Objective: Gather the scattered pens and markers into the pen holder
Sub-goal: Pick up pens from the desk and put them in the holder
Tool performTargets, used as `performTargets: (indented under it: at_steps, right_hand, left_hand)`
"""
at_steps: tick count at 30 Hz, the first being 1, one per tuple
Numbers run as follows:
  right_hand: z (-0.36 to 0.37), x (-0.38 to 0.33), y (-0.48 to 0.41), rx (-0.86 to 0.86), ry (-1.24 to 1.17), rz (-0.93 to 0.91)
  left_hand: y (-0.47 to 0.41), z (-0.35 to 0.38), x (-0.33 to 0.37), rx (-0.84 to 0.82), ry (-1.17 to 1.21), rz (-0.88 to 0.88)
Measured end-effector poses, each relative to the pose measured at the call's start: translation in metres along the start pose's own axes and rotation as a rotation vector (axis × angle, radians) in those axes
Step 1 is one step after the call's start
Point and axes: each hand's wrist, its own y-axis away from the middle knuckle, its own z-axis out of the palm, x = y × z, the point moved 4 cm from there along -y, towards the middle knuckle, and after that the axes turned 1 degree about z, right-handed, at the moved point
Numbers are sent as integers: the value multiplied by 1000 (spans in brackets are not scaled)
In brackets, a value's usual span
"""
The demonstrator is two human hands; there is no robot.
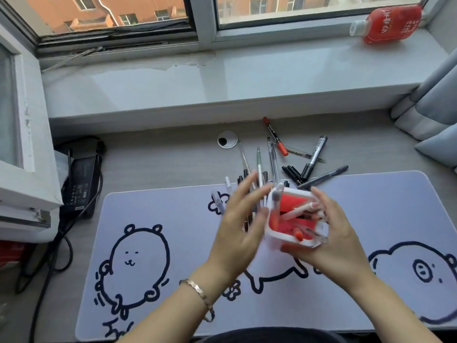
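1. Grey wood-grain laminate covers the desk (153,159), which runs up to a glossy white window sill (222,80) below sliding windows; brick buildings show outside.
2. A pale lilac desk mat (188,280) printed with dark-outlined cartoon animals and flowers lies across the near half of the desk.
3. The white-walled, red-lined square pen holder (294,219) is over the middle of the mat, tilted with its mouth toward the camera, a few pens inside (an orange tip shows at its near rim).
4. The right hand (331,233) has its grip wrapped around the holder's right side and underside.
5. The left hand (243,226), blurred, is spread open just left of the holder; whether it touches the holder cannot be told. A gold-coloured bracelet (200,295) circles that wrist.
6. Scattered pens (259,164) and black markers (312,159) lie on the desk just beyond the mat's far edge, along with a red-capped marker (274,134).
7. A round cable grommet (227,139) sits left of them; a black power adapter (79,179) with cords lies at the left edge.
8. A red-labelled plastic bottle (390,23) lies on the sill's right end, near grey curtains (430,100).
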Motion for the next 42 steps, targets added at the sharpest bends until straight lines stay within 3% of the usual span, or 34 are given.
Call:
performTargets:
  at_steps: [3,5,7,11,15,17,20,23,28,31,37,42]
  right_hand:
    - [-14,5,-7,42,-7,50]
    - [-20,7,-10,75,1,60]
    - [-21,9,-11,89,8,72]
    - [-18,9,-7,56,-15,93]
    - [-12,10,-2,33,-16,100]
    - [-11,10,-1,27,-10,106]
    - [-13,10,0,26,6,99]
    - [-12,8,1,5,36,100]
    - [5,-1,-2,-68,56,60]
    - [11,-8,-1,-68,35,35]
    - [8,-14,2,-13,16,-21]
    - [4,-6,6,32,88,-33]
  left_hand:
    - [-15,-18,-50,198,-217,-488]
    - [-24,-22,-83,167,-321,-830]
    - [-35,-17,-103,103,-407,-911]
    - [-54,-4,-114,47,-576,-780]
    - [-51,-4,-119,30,-559,-669]
    - [-42,-9,-120,35,-450,-653]
    - [-35,-21,-102,209,22,-671]
    - [-42,-42,-49,383,356,-410]
    - [-47,-68,49,506,564,110]
    - [-39,-53,65,483,519,188]
    - [-11,-5,23,188,245,28]
    - [7,13,7,60,-134,41]
